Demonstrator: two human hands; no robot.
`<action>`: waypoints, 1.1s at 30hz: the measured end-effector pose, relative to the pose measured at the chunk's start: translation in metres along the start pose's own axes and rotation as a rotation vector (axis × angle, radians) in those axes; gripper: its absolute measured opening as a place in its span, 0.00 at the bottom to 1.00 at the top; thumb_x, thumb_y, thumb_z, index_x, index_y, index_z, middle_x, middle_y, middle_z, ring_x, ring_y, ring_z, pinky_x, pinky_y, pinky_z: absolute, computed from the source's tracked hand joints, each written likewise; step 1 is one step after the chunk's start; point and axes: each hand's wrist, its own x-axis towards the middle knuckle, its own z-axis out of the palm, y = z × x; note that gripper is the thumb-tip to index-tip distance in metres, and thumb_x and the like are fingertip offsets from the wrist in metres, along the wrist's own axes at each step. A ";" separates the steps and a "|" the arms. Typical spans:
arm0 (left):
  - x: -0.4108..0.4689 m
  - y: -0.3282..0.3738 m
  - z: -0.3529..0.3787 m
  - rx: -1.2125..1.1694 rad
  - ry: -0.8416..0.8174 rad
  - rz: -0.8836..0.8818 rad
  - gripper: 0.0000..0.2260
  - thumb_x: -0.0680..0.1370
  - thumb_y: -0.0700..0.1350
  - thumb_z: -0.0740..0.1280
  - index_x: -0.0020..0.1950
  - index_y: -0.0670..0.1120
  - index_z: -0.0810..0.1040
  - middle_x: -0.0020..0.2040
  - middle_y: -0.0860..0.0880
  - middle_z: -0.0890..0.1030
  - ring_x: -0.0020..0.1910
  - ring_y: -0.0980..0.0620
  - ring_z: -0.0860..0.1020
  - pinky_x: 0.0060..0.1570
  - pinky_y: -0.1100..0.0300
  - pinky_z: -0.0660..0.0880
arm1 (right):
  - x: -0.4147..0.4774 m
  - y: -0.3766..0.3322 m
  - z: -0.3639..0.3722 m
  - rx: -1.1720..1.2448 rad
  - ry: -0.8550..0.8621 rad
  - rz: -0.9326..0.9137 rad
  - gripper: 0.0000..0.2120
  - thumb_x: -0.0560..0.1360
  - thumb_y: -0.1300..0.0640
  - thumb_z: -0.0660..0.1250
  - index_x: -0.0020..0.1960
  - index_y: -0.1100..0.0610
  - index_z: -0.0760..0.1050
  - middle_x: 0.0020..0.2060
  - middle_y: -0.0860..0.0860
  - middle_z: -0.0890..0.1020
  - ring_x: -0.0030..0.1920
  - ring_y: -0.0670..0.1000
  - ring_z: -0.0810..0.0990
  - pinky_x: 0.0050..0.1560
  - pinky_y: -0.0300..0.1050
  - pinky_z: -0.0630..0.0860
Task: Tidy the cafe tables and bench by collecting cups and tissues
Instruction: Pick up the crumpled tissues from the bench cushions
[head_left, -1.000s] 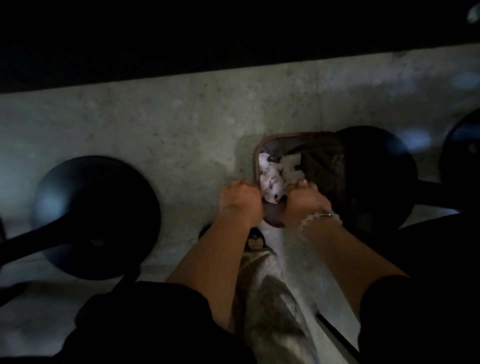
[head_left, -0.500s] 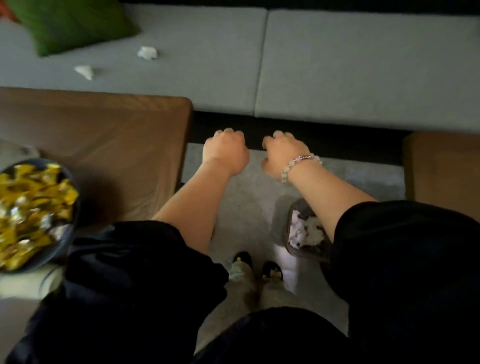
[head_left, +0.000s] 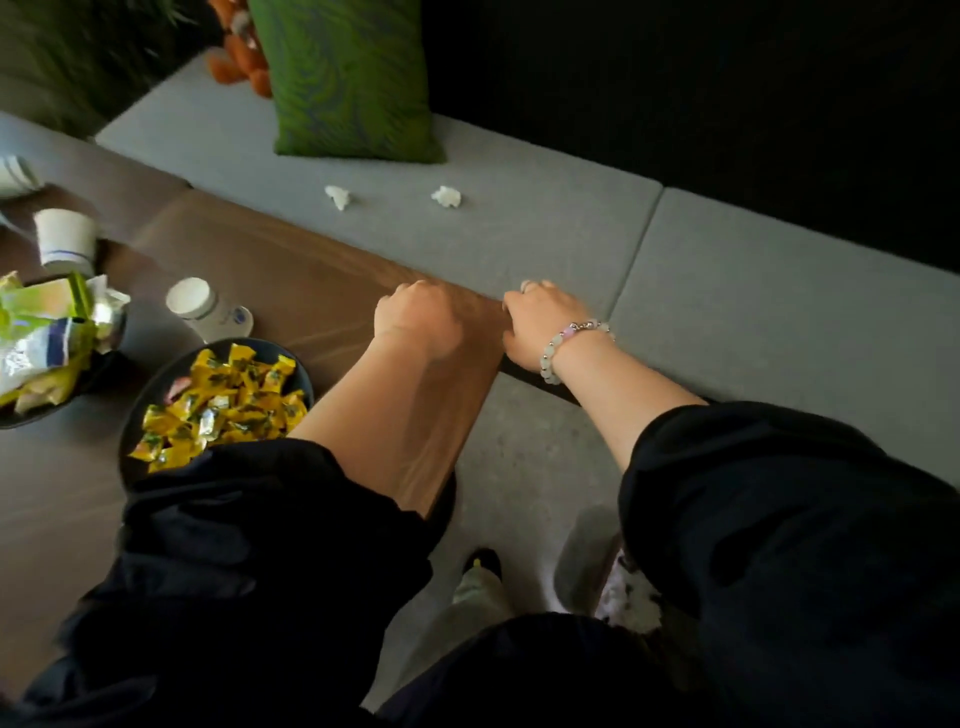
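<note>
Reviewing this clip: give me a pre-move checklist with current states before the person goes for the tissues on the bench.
1. Tissues in view: left tissue and right tissue lie on the grey bench: ok.
2. Tissues apart from the green cushion: ok.
3. Left hand free: curled, cannot tell.
4. Right hand free: nothing visible in it, ok.
5. Bin within sight: mostly hidden by the sleeve, cannot tell.

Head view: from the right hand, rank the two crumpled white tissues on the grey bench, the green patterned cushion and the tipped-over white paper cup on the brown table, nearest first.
From the right hand:
1. Right crumpled white tissue, on the grey bench ahead.
2. Left crumpled white tissue, further left on the bench.
3. Green patterned cushion, at the back of the bench.
4. Tipped-over white paper cup, far left on the brown table.
</note>
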 end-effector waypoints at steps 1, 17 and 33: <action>0.009 -0.008 -0.003 -0.009 0.005 -0.009 0.16 0.78 0.46 0.59 0.64 0.43 0.75 0.64 0.42 0.75 0.65 0.41 0.72 0.60 0.51 0.70 | 0.011 -0.005 -0.002 -0.016 0.001 -0.008 0.16 0.77 0.56 0.59 0.63 0.60 0.70 0.62 0.57 0.72 0.65 0.57 0.68 0.60 0.50 0.69; 0.111 -0.054 -0.009 -0.037 -0.018 -0.040 0.14 0.80 0.47 0.58 0.62 0.44 0.74 0.61 0.44 0.76 0.61 0.43 0.74 0.54 0.52 0.71 | 0.128 -0.035 -0.015 -0.114 -0.049 -0.096 0.18 0.78 0.55 0.59 0.66 0.58 0.69 0.64 0.56 0.70 0.66 0.56 0.67 0.60 0.50 0.68; 0.246 -0.006 -0.011 -0.111 -0.143 -0.276 0.14 0.79 0.44 0.56 0.60 0.44 0.76 0.59 0.43 0.76 0.58 0.42 0.74 0.49 0.52 0.69 | 0.288 0.057 -0.049 -0.145 -0.151 -0.271 0.18 0.77 0.55 0.58 0.66 0.58 0.69 0.64 0.57 0.71 0.66 0.57 0.67 0.61 0.51 0.69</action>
